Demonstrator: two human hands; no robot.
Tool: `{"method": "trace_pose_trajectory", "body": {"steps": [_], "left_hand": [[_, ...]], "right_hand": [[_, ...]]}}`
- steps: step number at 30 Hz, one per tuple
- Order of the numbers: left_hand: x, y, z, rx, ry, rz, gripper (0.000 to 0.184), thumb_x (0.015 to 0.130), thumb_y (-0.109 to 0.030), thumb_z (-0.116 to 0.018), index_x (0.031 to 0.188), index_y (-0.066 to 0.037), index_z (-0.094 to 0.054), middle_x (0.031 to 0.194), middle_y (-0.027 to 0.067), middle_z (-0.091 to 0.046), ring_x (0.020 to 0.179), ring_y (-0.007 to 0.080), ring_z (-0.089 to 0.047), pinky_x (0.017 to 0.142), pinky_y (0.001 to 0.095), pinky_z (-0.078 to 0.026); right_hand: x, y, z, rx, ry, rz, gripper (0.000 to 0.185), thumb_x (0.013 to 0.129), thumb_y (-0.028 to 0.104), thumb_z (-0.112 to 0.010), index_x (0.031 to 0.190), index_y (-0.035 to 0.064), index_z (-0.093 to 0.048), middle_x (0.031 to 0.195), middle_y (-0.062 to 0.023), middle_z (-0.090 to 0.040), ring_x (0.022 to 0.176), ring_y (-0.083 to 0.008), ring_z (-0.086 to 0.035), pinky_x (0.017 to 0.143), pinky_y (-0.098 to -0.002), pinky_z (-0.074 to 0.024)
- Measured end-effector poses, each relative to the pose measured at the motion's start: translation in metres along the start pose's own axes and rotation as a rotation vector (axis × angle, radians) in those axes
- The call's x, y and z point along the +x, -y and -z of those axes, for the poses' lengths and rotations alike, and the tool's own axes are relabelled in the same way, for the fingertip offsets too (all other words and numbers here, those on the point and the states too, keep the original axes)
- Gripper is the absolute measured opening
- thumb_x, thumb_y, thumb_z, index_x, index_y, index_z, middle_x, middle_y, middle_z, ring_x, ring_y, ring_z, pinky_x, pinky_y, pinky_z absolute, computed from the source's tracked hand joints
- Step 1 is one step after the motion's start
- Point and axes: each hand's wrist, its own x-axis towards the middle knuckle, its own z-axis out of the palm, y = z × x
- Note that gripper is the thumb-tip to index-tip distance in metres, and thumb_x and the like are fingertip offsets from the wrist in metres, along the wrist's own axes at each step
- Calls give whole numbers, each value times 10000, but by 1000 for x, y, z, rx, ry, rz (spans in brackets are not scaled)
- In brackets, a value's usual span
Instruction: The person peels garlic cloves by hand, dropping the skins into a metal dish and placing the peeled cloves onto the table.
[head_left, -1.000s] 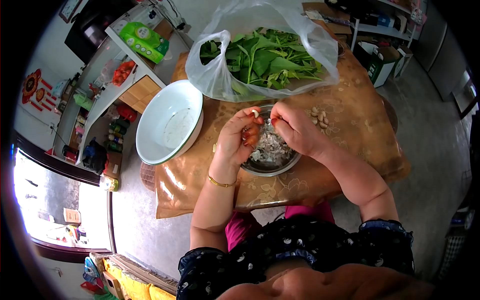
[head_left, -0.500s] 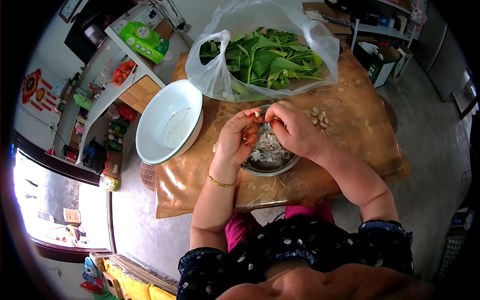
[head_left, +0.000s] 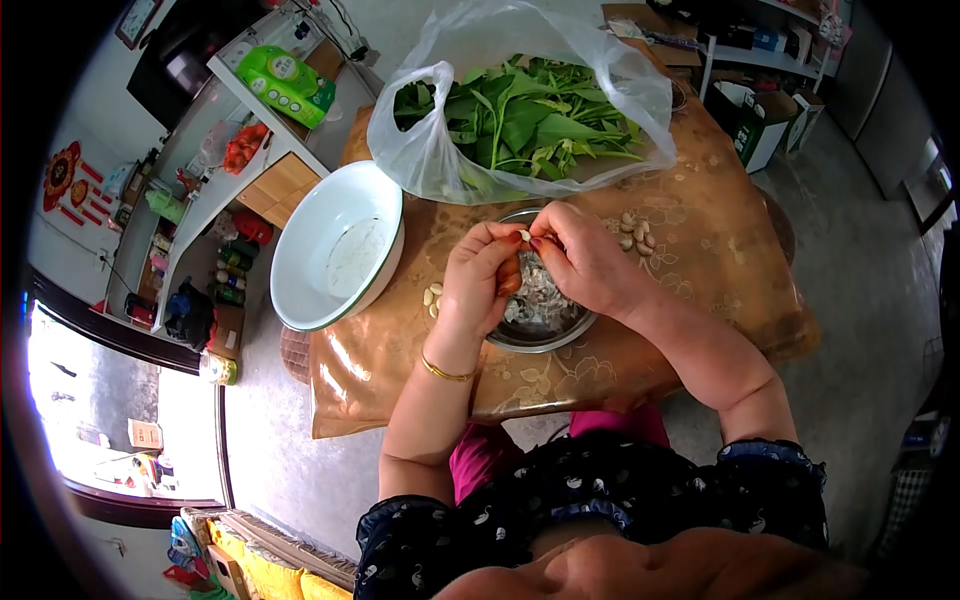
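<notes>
Over a steel bowl (head_left: 538, 346), my left hand (head_left: 478, 278) pinches a small white garlic clove (head_left: 525, 236) between thumb and forefinger. The other fingers of that hand are curled in. Meeting it from the right, my right hand (head_left: 585, 262) has its thumb and fingertip closed at the same clove. Papery garlic skins (head_left: 540, 298) lie heaped in the bowl beneath both hands. Several pale peeled cloves (head_left: 432, 298) rest on the table beside my left wrist. To the right of my right hand sit several cloves still in their skins (head_left: 637, 236).
A clear plastic bag (head_left: 420, 165) full of leafy greens (head_left: 530, 115) spreads across the table's far side. At the left edge stands a white basin (head_left: 345, 245). The table (head_left: 720, 290) has a shiny brown patterned cover. A shelf unit (head_left: 225, 185) lies beyond the basin.
Both hands have drawn together at the clove and its tip is now between them. My left hand has shifted slightly, uncovering more of the peeled cloves.
</notes>
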Motion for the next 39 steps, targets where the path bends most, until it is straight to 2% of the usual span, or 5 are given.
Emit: {"method": "trace_pose_trajectory", "body": {"steps": [4,7,13,16,39], "left_hand": [[-1,3,-2,49,-23,-48,58,882,-20,-525,926,-10,-562,629,-10,-482,475,45,-353,414,186,-285],[-2,6,-3,60,-41,-81,60,883,-16,-523,927,-11,-564,647,-2,-505,476,44,-356,416,186,-288],[-3,8,-5,104,-61,-140,62,884,-8,-519,926,-10,-565,707,20,-557,483,45,-371,420,190,-303],[-4,10,-7,150,-72,-177,62,884,-11,-522,925,-10,-568,713,18,-559,491,45,-385,423,190,-312],[-2,5,-5,86,-74,-100,63,893,-42,-537,944,-16,-564,653,-13,-495,491,37,-363,415,182,-292]], "right_hand": [[-1,-2,-2,-26,-8,5,88,805,-6,-548,860,-10,-479,815,-194,-551,710,-358,-555,606,-399,-444],[-2,-8,-5,-32,-45,19,82,811,-46,-534,883,-15,-509,784,-133,-561,665,-214,-550,590,-303,-433],[-3,-11,-7,31,-41,-4,80,822,-48,-531,895,-24,-511,745,-111,-582,639,-143,-542,570,-269,-430],[-3,-9,-7,50,-51,-30,91,773,-26,-556,850,-18,-509,793,-175,-572,683,-321,-572,588,-370,-456],[-1,-5,-6,136,-34,-80,69,805,-3,-566,862,-18,-529,746,-145,-594,636,-240,-580,567,-323,-456]]}}
